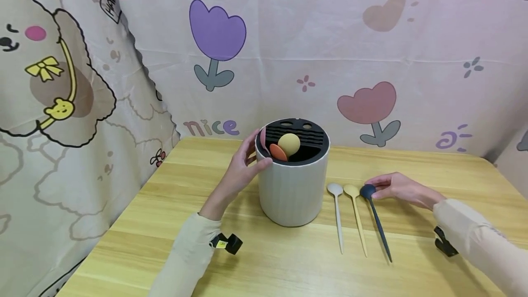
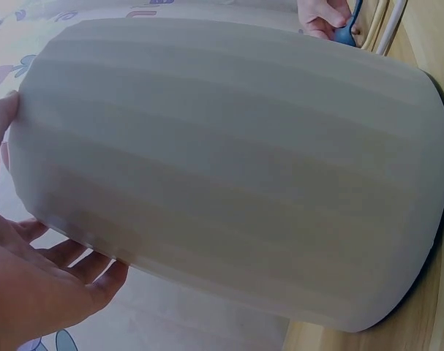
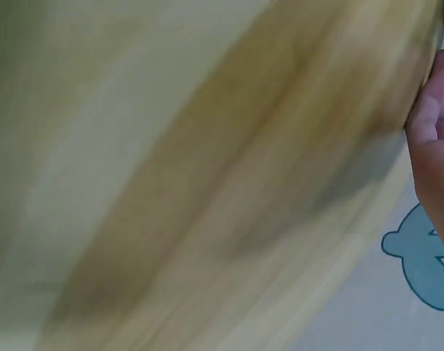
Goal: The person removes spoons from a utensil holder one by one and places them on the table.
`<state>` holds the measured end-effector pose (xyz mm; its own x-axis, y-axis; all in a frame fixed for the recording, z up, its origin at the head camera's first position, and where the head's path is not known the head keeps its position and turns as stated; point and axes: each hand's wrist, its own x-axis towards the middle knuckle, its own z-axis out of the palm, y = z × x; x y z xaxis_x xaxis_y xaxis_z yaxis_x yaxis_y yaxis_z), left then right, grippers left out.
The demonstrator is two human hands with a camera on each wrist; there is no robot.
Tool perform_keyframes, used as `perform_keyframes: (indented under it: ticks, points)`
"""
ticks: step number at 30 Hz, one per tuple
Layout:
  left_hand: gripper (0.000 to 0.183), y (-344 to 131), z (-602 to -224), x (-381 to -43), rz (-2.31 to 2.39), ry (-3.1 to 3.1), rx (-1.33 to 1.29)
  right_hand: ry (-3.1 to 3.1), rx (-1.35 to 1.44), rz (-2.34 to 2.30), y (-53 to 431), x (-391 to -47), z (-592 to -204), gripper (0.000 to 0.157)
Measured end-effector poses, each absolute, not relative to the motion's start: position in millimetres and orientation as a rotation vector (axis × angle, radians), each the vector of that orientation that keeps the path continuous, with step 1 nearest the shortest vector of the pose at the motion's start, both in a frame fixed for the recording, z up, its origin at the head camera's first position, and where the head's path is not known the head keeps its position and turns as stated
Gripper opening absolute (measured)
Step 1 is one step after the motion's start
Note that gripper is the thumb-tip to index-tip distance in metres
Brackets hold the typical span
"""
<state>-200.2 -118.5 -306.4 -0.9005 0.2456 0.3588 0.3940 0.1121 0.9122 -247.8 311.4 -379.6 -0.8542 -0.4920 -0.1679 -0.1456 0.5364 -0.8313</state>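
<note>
A white ribbed utensil holder (image 1: 292,196) with a black slotted top stands upright on the table. My left hand (image 1: 242,165) grips its upper left side, thumb at the front and fingers round the back. Out of its opening show a cream-yellow round head (image 1: 289,144), an orange one (image 1: 278,152) and a pink edge (image 1: 263,137). To its right lie a light grey spoon (image 1: 338,217), a pale yellow spoon (image 1: 358,219) and a dark blue spoon (image 1: 380,228), side by side. My right hand (image 1: 398,188) pinches the blue spoon's bowl; its handle points toward me.
The wooden table (image 1: 165,205) reaches back to a printed cloth (image 1: 288,49) hung behind it. Another cloth (image 1: 49,118) hangs along the left side. Small black cameras sit at both wrists. The right wrist view is blurred.
</note>
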Motion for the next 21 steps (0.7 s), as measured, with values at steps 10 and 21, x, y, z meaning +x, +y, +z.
perform_keyframes:
  ticks: [10,21]
  points:
    - [0.099,-118.6,-306.7,-199.8,-1.902,-2.25,-0.646,2.413,-0.478,-1.249,310.7,-249.2,-386.7,0.061]
    - [0.099,-120.0,-307.6,-200.2,-1.908,-2.252,-0.645,2.444,-0.414,-1.311,308.3,-246.0,-393.5,0.061]
